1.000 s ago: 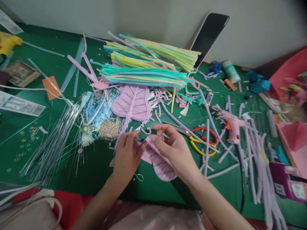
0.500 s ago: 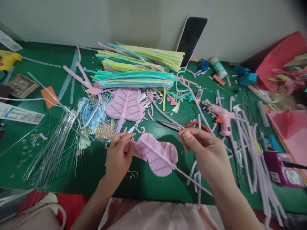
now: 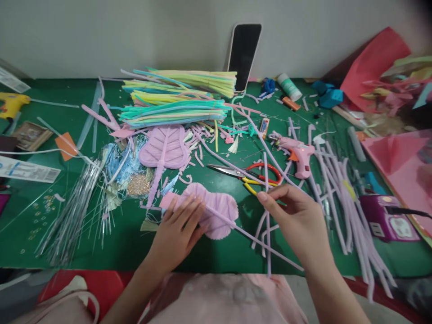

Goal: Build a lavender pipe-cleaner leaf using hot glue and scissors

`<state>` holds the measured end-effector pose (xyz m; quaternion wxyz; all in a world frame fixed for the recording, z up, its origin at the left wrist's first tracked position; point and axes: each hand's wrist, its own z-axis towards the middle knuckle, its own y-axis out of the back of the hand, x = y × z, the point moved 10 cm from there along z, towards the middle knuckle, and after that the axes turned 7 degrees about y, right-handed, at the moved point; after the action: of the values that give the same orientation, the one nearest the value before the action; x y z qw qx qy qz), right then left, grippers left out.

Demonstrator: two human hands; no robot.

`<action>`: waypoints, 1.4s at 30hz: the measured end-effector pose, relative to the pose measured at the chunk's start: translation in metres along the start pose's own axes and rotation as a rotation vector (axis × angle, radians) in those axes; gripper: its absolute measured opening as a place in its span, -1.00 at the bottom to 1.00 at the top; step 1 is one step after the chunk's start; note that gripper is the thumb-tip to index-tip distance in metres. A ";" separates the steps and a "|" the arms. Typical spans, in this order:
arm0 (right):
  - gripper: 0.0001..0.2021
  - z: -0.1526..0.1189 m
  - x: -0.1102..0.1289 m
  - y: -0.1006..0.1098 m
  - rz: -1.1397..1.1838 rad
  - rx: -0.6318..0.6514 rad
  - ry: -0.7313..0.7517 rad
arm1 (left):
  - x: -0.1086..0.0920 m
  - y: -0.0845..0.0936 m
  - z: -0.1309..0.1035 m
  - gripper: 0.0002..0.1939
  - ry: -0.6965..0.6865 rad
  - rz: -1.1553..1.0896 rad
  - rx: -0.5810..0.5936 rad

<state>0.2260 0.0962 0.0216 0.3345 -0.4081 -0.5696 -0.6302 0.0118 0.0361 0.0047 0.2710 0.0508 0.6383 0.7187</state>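
I find open passage over the green table between the lavender leaf and the near edge; the leaf's long stem obstructs its right end. Beyond the right hand, I note scissors and a pink glue gun obstructing. Stacked bundles and a propped phone bar the wall side.

The upper part of the frame is filled by a plain grey wall, shaded by a slightly darker band near upper centre. Below, the frame is crossed from side to side by a green table, touched by a soft sheen near the middle. At lower left, a smooth red surface is partly seen, its kind hidden.
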 end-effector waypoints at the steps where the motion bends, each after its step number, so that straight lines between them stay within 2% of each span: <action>1: -0.69 -0.002 0.001 0.000 -0.056 0.023 0.033 | -0.005 -0.004 0.000 -0.57 -0.014 -0.002 0.028; 4: -0.63 -0.008 0.006 -0.004 -0.253 0.082 0.171 | -0.014 -0.013 0.000 -0.50 -0.024 0.004 0.085; 6: -0.62 -0.013 0.008 -0.004 -0.381 0.071 0.261 | -0.016 -0.016 0.000 -0.47 -0.020 0.027 0.098; 9: -0.71 -0.018 0.008 -0.003 -0.465 0.030 0.334 | -0.017 -0.019 0.000 -0.46 -0.026 0.053 0.107; 13: -0.86 -0.020 0.007 -0.005 -0.459 0.019 0.376 | -0.018 -0.019 0.000 -0.47 -0.042 0.064 0.098; 18: -0.78 -0.022 0.009 -0.007 -0.461 0.017 0.393 | -0.019 -0.018 0.000 -0.46 -0.050 0.060 0.095; 20: -0.81 -0.025 0.009 -0.010 -0.446 0.031 0.395 | -0.019 -0.017 0.001 -0.45 -0.046 0.058 0.100; 28: -0.85 -0.055 0.013 -0.052 -0.382 0.258 0.494 | -0.030 -0.021 0.000 -0.39 -0.074 0.016 0.097; 34: -0.85 -0.061 0.019 -0.064 -0.437 0.256 0.536 | -0.033 -0.023 -0.001 -0.39 -0.084 0.030 0.101; 42: -0.84 -0.063 0.024 -0.069 -0.420 0.255 0.605 | -0.031 -0.027 -0.002 -0.37 -0.067 0.025 0.115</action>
<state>0.1454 0.0437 0.0111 0.3991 -0.0334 -0.5902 -0.7009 0.0456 0.0216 -0.0124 0.2798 0.0982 0.6685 0.6820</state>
